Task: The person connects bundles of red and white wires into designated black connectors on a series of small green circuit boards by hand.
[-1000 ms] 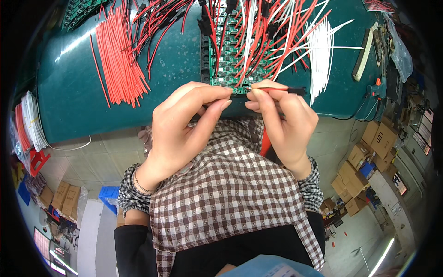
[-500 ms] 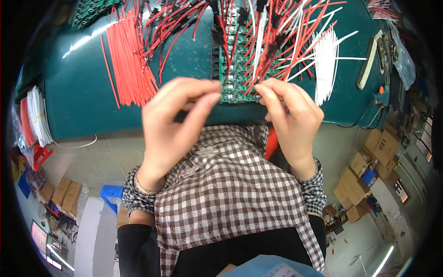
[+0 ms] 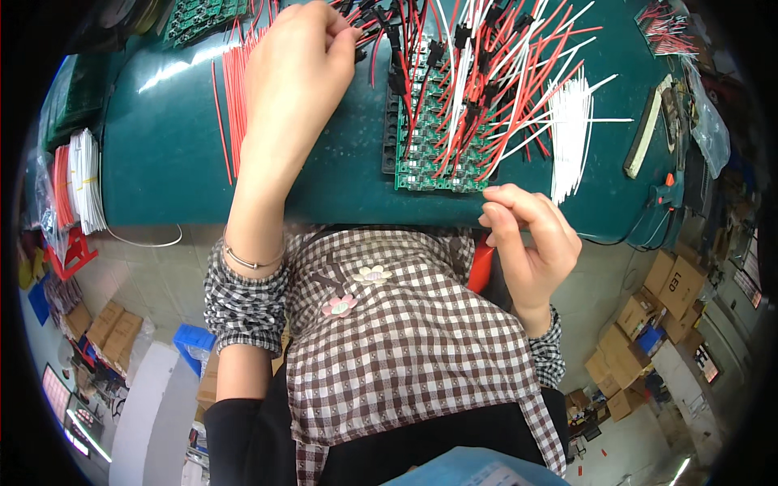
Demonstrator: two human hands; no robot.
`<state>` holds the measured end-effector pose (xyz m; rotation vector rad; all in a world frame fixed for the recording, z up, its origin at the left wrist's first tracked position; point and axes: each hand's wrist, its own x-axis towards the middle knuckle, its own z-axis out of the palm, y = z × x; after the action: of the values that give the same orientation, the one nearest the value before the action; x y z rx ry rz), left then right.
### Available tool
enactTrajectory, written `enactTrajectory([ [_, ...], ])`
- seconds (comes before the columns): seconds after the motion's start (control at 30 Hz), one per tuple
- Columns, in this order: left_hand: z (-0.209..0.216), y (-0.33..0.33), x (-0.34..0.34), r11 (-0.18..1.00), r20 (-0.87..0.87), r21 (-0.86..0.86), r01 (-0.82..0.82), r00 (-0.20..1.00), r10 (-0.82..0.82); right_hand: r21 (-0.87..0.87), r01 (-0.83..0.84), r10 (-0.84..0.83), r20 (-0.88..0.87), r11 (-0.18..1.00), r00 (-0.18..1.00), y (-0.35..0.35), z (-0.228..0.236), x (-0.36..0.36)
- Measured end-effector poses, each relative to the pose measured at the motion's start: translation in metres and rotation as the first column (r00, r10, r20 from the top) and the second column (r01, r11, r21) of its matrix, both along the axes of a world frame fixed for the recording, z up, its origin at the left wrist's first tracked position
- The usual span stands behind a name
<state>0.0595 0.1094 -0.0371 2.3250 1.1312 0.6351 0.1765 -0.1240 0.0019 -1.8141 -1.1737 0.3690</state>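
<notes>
My left hand (image 3: 300, 77) reaches over the red wires (image 3: 233, 105) toward a heap of red-and-black leads with black connectors (image 3: 377, 18). Its fingers are closed at the heap's edge, and whatever they pinch is hidden. Close to the table's near edge, my right hand (image 3: 535, 239) has thumb and forefinger drawn together beside the lower right corner of a green circuit board panel (image 3: 413, 174). No wire shows clearly in that pinch. Red and white wires with black connectors (image 3: 478, 89) lie across the panel, which rests on a black holder (image 3: 390, 142).
White wires (image 3: 571, 134) lie to the right on the green table (image 3: 340, 190). Farther right are a worn strip (image 3: 647, 130) and a teal-and-orange tool (image 3: 669, 190). More circuit boards (image 3: 203, 20) sit at the far left. Wire bundles (image 3: 83, 182) hang beside the left edge.
My left hand has moved from the panel's near end up and away to the heap of leads. My right hand has drawn back from the panel toward me and slightly right.
</notes>
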Motion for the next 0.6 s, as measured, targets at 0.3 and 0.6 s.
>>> enactTrajectory([
  [0.3,0.007,-0.014,-0.029,0.856,0.546,-0.517,0.003,0.771,0.327,-0.027,-0.057,0.054,-0.102,0.998,0.993,0.000,0.003,-0.007],
  [0.6,0.030,-0.123,-0.071,0.636,0.778,-0.596,0.490,0.550,0.305,0.072,-0.308,0.287,-0.604,0.949,0.743,0.023,-0.006,-0.047],
])
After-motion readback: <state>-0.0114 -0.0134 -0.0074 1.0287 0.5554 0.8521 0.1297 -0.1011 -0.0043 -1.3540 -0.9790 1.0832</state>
